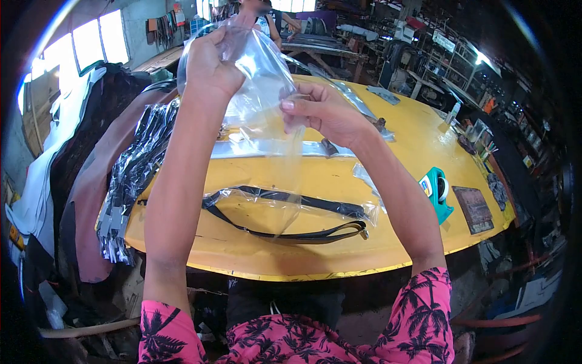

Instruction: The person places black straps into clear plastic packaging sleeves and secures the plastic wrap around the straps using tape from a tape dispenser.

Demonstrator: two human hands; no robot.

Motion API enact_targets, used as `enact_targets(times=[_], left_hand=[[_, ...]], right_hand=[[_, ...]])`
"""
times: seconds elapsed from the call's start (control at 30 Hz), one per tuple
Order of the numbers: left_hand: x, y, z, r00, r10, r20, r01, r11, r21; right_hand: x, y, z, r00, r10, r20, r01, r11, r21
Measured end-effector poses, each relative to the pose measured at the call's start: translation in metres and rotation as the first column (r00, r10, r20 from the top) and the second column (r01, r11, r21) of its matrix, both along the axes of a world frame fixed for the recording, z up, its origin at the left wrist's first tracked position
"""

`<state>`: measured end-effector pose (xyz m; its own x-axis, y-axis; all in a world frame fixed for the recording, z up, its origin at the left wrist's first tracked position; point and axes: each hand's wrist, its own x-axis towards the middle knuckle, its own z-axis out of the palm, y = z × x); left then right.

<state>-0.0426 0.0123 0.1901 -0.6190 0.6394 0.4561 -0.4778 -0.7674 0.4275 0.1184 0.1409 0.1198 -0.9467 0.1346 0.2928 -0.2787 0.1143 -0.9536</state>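
Observation:
A clear plastic bag (260, 79) hangs in the air over the yellow table (242, 255). My left hand (212, 64) grips its upper part, fingers closed and partly behind the film. My right hand (324, 112) pinches the bag's right edge between thumb and fingers. Below the hands, a black belt (267, 233) lies looped on the table, its buckle end at the right. A second dark strip in clear wrap (303, 200) rests just behind it. Farther back, long clear plastic sleeves (242, 148) stretch across the tabletop.
Many plastic-wrapped black belts (130, 182) are heaped at the table's left edge, beside stacked leather sheets (91, 200). A teal tape dispenser (436, 191) and a dark rectangular block (473, 209) sit on the right. Another person (260, 18) is at the back, near a workbench.

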Motion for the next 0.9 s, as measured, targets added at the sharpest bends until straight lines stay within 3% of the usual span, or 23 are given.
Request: enact_targets(times=[0.13, 0.27, 0.33, 0.43, 0.6, 0.7, 0.77, 0.83, 0.9], left_hand=[[-0.018, 0.003, -0.002, 0.983, 0.17, 0.066, -0.169, 0.985, -0.023], [-0.049, 0.009, -0.011, 0.974, 0.174, 0.143, -0.174, 0.985, -0.01], [-0.054, 0.013, -0.02, 0.952, 0.307, 0.01, -0.301, 0.939, -0.164], [-0.074, 0.03, -0.045, 0.959, 0.281, 0.023, -0.268, 0.935, -0.232], [-0.094, 0.053, -0.082, 0.95, 0.22, 0.221, -0.19, 0.97, -0.151], [-0.102, 0.06, -0.092, 0.897, 0.285, 0.339, -0.218, 0.95, -0.223], [-0.117, 0.063, -0.104, 0.902, 0.278, 0.331, -0.216, 0.953, -0.211], [-0.123, 0.063, -0.115, 0.912, 0.345, 0.222, -0.271, 0.913, -0.304], [-0.13, 0.064, -0.125, 0.905, 0.318, 0.282, -0.231, 0.925, -0.302]], right_hand=[[0.014, 0.022, -0.018, 0.995, 0.049, 0.089, -0.045, 0.998, -0.038], [0.034, 0.044, -0.024, 0.993, -0.014, 0.119, 0.019, 0.999, -0.04], [0.039, 0.061, -0.02, 0.986, -0.106, 0.13, 0.11, 0.994, -0.023], [0.047, 0.076, -0.006, 0.961, -0.238, 0.14, 0.224, 0.969, 0.109], [0.054, 0.114, 0.006, 0.957, -0.197, 0.211, 0.148, 0.962, 0.228], [0.057, 0.137, 0.006, 0.929, -0.237, 0.283, 0.161, 0.95, 0.266], [0.059, 0.156, 0.005, 0.91, -0.229, 0.345, 0.124, 0.946, 0.301], [0.061, 0.17, 0.007, 0.896, -0.226, 0.383, 0.111, 0.947, 0.3], [0.063, 0.184, 0.008, 0.881, -0.221, 0.418, 0.099, 0.951, 0.295]])
